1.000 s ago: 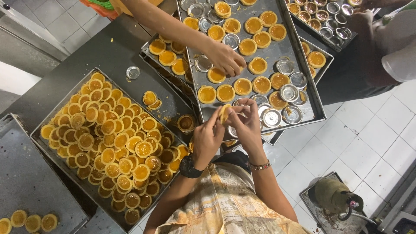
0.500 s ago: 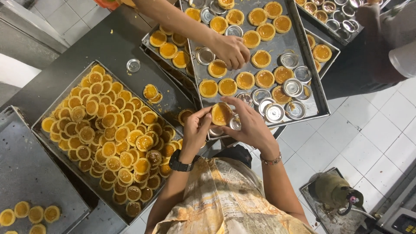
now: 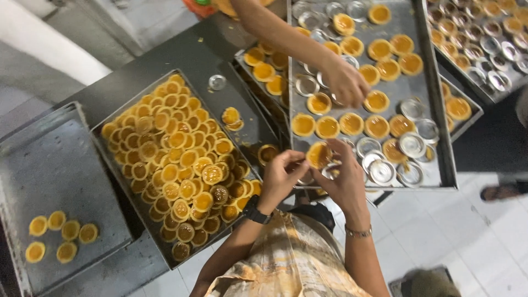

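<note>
**Dull metal, glossy filling**

The tart (image 3: 319, 154) pinched between the left hand (image 3: 281, 175) and right hand (image 3: 345, 179) has a matt, crumbly-looking pastry rim and a smooth, shiny yellow filling. The small empty moulds (image 3: 382, 171) at centre right are thin bright metal — polished enough to glint. The baking tray (image 3: 435, 137) under them is brushed grey metal, scuffed and matt. The big tray (image 3: 118, 181) at centre left is darker, stained metal; the tray (image 3: 60, 165) at far left is dull and scratched. The counter (image 3: 187, 55) looks smooth, dark and semi-matt. The apron (image 3: 291, 264) at lower centre is soft, matt cloth — the bracelet (image 3: 358, 233) glinting metal.
</note>
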